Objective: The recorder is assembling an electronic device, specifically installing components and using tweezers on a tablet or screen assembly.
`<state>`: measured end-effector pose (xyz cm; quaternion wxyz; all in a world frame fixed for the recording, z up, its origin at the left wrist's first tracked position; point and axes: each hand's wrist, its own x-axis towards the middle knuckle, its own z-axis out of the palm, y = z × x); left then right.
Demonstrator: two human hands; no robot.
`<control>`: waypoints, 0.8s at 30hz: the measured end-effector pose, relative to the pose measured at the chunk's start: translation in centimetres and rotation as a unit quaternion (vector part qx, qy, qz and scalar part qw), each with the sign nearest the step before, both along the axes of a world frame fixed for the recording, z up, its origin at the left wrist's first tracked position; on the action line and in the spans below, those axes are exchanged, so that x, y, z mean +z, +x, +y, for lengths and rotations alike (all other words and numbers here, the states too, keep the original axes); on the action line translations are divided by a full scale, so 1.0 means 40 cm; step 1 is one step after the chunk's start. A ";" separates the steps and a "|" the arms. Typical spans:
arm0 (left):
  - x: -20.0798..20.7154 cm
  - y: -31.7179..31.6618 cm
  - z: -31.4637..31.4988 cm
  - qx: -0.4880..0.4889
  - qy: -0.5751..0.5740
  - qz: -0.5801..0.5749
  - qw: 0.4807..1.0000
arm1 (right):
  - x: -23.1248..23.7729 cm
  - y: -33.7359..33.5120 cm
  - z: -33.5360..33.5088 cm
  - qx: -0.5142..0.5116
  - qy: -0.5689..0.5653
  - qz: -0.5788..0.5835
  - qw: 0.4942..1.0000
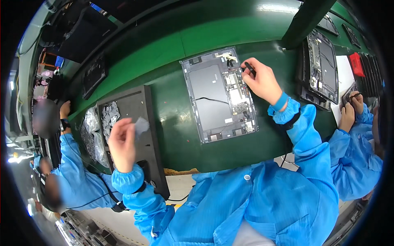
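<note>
A laptop-like device (211, 92) lies opened up on the green table in front of me, with its circuit board and a thin black cable showing. My right hand (264, 82) is over its right edge, fingers closed around a short black stick-like tool (249, 69); the tool's tip is too small to make out. Above a dark tray on the left is my left hand (122, 143), its fingers pinched together. A small piece of translucent film (142, 126) sticks out from those fingertips. Inside the tray is a heap of small grey parts (110, 117).
Left of the dark tray (148, 119) are clear plastic bags (92, 123). More opened devices (322, 67) are stacked at the right, near a red object (356, 64). A dark post (305, 22) rises at the back. Co-workers in blue sit on both sides.
</note>
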<state>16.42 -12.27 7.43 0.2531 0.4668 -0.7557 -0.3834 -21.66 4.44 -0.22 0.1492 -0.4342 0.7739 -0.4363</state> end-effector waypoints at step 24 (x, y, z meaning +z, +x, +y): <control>-0.153 -0.641 0.031 -0.297 0.147 0.080 0.940 | 0.039 -0.062 0.048 -0.069 0.015 -0.171 0.983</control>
